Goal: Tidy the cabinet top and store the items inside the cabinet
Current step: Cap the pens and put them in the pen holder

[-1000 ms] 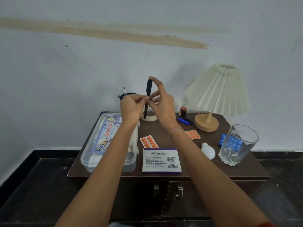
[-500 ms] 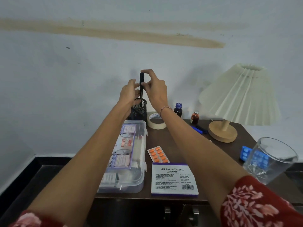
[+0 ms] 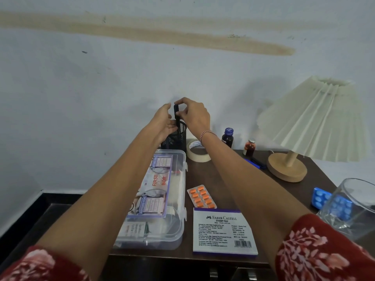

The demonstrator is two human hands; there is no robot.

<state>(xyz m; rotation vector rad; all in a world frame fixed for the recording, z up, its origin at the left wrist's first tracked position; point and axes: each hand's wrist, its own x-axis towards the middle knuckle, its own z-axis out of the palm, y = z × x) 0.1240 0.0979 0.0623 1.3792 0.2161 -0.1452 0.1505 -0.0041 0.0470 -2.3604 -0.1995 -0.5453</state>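
The pen (image 3: 177, 116) had its low end down in the mesh cup (image 3: 176, 138), at the far left of the cabinet top (image 3: 223, 179). I think I was putting it away in the cup. Next I would need to let go softly so the cup did not tip. The pen was black, thin and straight up. My right hand (image 3: 194, 118) pinched its top. My left hand (image 3: 163, 123) was open, fingers loose, just beside the cup's rim; I could not tell if it touched. The first aid box (image 3: 158, 199) lay on the cup's near side, the tape roll (image 3: 197, 154) to its right.
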